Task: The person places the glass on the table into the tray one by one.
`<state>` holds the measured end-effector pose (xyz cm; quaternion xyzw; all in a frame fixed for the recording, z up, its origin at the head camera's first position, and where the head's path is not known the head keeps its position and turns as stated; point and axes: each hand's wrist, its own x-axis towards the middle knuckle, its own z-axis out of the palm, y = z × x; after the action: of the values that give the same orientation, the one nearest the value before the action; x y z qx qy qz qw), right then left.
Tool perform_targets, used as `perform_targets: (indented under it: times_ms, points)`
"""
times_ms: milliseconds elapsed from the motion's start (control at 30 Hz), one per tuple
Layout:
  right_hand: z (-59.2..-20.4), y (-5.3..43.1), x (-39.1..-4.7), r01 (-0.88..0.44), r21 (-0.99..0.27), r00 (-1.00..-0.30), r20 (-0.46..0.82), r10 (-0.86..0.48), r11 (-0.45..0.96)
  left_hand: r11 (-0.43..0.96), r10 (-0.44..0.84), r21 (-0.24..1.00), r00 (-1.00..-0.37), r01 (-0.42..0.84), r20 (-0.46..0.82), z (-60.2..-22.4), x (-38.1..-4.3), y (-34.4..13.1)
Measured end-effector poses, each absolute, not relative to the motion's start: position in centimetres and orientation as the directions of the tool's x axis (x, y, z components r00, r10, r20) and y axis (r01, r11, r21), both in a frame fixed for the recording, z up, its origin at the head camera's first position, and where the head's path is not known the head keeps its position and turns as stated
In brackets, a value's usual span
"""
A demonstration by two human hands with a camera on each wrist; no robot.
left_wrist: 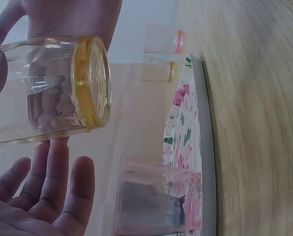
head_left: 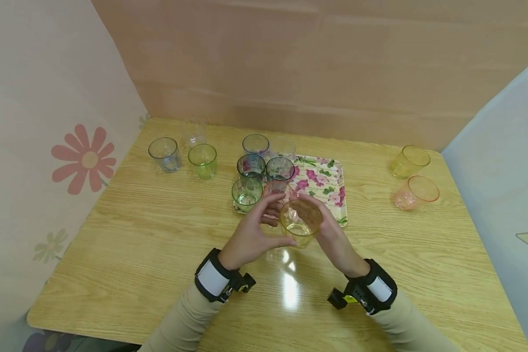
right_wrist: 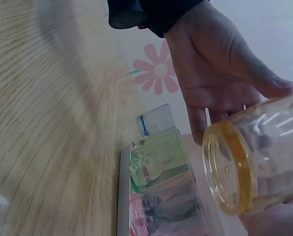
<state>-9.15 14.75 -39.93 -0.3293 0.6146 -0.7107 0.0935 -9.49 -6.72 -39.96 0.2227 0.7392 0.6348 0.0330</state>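
Two hands on one yellow glass (head_left: 302,227), rim up, in the air by the tray's near edge, base off the table (head_left: 136,234). Right hand (head_left: 334,239) has it gripped from the right — thumb against the side, fingers round the back. Left hand (head_left: 254,237) is partly open in a C around the left side, thumb on the glass, lower fingers loosely bent.

Flowered tray (head_left: 318,181) sits just beyond. Six glasses crowd its left part: blue (head_left: 255,145), clear (head_left: 285,145), two dark ones (head_left: 251,167), green (head_left: 247,195), pink (head_left: 275,188). Its right part shows bare print.

Left of the tray — a grey-blue glass (head_left: 169,159), a second clear glass (head_left: 196,136), a second green glass (head_left: 203,164). Well right: another yellow glass (head_left: 407,165) and another pink glass (head_left: 408,196), close together.
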Motion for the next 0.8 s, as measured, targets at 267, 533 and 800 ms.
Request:
perform_targets:
  times_ms: [267, 533, 800]
  points:
    - [-40.5, 15.4, -9.0, -0.316, -0.931, -0.766, 0.364, -0.53, -0.183, 0.109, 0.352, 0.954, -0.908, 0.279, 0.225, -40.2, -9.7, -7.3]
    - [-40.7, 15.6, -9.6, -0.344, -0.911, -0.788, 0.411, -0.458, -0.225, 0.103, 0.329, 0.951, -0.912, 0.292, 0.244, -40.3, -9.9, -8.0]
    - [-40.2, 16.7, -9.8, -0.36, -0.9, -0.801, 0.433, -0.413, -0.247, 0.027, 0.019, 0.938, -0.938, 0.346, 0.345, -40.5, -11.2, -11.1]
